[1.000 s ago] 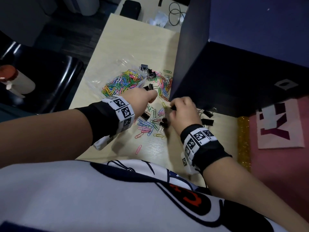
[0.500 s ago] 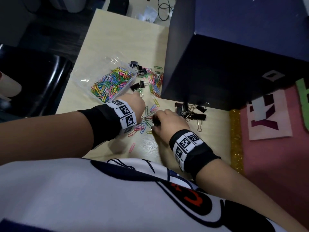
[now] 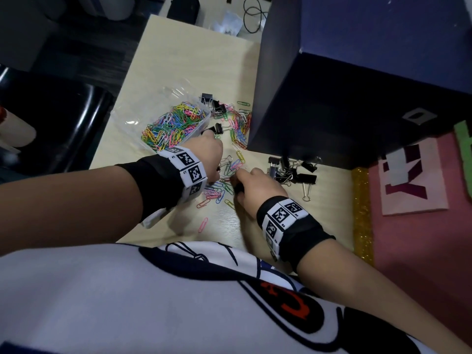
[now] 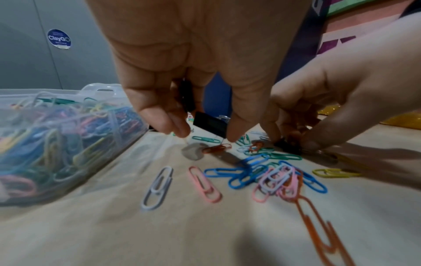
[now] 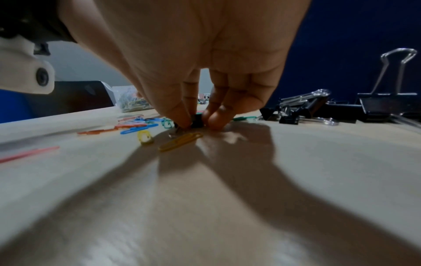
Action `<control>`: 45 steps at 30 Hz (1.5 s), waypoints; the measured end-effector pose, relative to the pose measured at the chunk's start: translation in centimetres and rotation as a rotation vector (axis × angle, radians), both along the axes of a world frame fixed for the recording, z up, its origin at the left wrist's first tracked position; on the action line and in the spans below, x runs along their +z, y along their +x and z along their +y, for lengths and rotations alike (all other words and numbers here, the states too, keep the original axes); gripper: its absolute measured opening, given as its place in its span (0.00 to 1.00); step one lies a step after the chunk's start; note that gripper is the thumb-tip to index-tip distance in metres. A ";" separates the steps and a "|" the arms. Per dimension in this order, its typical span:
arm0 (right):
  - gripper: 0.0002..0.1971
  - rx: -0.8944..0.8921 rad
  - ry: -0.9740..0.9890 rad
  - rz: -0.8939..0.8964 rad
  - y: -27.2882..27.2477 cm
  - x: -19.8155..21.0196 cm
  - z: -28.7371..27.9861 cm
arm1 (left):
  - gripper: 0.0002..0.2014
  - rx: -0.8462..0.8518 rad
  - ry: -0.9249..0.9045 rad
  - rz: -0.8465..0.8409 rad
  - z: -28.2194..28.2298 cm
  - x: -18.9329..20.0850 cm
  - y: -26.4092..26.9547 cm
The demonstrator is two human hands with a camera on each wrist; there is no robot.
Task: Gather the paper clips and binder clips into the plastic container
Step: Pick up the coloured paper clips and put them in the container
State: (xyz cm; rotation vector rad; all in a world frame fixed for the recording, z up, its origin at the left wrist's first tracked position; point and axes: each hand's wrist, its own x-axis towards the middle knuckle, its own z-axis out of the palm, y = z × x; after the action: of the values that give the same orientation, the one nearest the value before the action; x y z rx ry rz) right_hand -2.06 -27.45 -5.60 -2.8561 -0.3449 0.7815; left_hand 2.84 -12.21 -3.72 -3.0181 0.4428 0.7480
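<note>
A clear plastic container (image 3: 163, 116) (image 4: 68, 136), full of coloured paper clips, sits at the table's left. My left hand (image 3: 212, 149) (image 4: 205, 133) hovers beside it, fingers pointing down and pinching a black binder clip (image 4: 187, 97); another black binder clip (image 3: 217, 129) (image 4: 210, 124) lies just beyond them. My right hand (image 3: 238, 180) (image 5: 197, 122) pinches a small black binder clip (image 5: 196, 120) (image 4: 287, 145) lying on the table among loose paper clips (image 3: 217, 190) (image 4: 262, 172). More paper clips (image 3: 240, 126) lie by the box. A binder clip pile (image 3: 293, 172) (image 5: 318, 108) lies to the right.
A tall dark blue box (image 3: 344, 98) stands on the table right behind the clips. Two binder clips (image 3: 214, 104) lie at the container's far corner. A pink board with a gold glitter edge (image 3: 361, 213) borders the table on the right. A black chair (image 3: 63, 118) stands left.
My right hand has left the binder clip pile by the box and come left and nearer, down onto the loose paper clips. My left hand has drawn back slightly beside the container.
</note>
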 end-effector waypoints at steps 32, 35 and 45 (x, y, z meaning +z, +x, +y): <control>0.16 -0.108 0.043 -0.099 1.1 -1.1 0.5 | 0.17 0.059 -0.019 -0.006 1.8 -0.3 0.4; 0.15 -0.120 0.022 -0.105 1.2 -1.2 0.8 | 0.18 0.073 -0.023 -0.027 2.1 -0.5 0.2; 0.16 -0.401 -0.007 -0.315 2.1 -0.2 -2.8 | 0.19 0.103 -0.004 -0.054 2.3 -0.2 0.2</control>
State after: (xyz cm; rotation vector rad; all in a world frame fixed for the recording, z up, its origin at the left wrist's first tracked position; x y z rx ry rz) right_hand 0.09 -30.27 -5.83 -2.9068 0.1949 0.2603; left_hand 3.03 -9.91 -3.96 -3.0760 0.2899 0.6692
